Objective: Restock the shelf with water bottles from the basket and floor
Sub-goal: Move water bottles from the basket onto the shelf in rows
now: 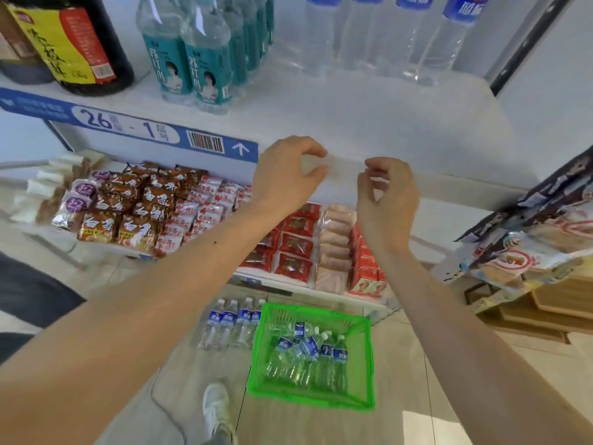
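The water bottles (308, 358) lie piled in the green basket (365, 364); more stand on the floor (401, 364) beside it. Full, thin-walled, likely slippery: I grip mid-body. My left hand (285, 178) and right hand (385, 194) pinch a pale strip (343, 167) at the shelf (369, 123) edge.

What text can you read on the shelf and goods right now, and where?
"26" and "1": blue shelf-edge strip, beside a barcode and an up arrow.
"32": purple stickers on snack packs.
Teal bottle labels, blue-label bottles, soy sauce jug: print too blurred to read.
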